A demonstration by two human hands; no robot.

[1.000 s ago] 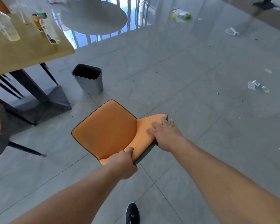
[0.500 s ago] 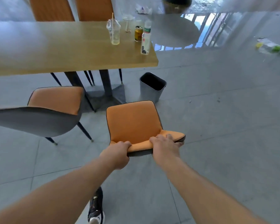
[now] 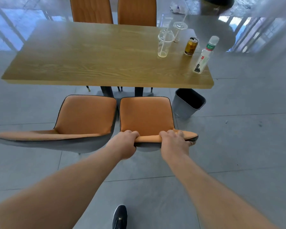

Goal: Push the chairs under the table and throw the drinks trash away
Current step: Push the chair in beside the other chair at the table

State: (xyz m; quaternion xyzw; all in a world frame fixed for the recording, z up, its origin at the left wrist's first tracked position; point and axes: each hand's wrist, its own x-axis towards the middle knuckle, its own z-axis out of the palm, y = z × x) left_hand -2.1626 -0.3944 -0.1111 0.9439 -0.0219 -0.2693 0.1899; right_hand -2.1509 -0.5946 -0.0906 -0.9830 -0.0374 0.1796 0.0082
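Note:
An orange chair stands facing the near edge of the wooden table, its seat just short of the tabletop. My left hand and my right hand both grip the top of its backrest. A second orange chair stands beside it on the left. On the table's right end stand a clear plastic cup with a straw, a second clear cup, a gold can and a plastic bottle.
A grey bin stands on the floor under the table's right corner, next to the held chair. Two orange chairs are tucked in at the far side. My dark shoe is below. Grey tiled floor all round.
The chair has swung round from the open floor to square up with the table beside the other chair. Both hands stayed on its backrest, and the view turned to face the table.

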